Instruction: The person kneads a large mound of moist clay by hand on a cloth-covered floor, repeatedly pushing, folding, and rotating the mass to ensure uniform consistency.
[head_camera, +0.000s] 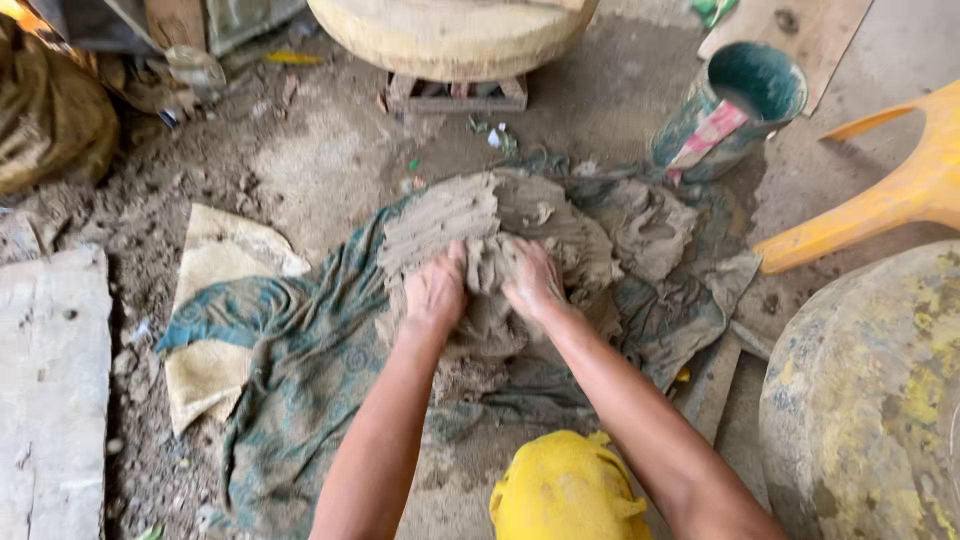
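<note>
Between both hands sits the clay (500, 270), a grey mound lying on a patterned cloth (300, 350) that keeps it off the dirt floor. Left hand (435, 290) and right hand (530, 283) press in from either side, fingers curled and sunk into one lump, so their tips are hidden. Beyond the grip stands a green bucket (745, 95); right of it, an orange stool (880, 195), cut off.
</note>
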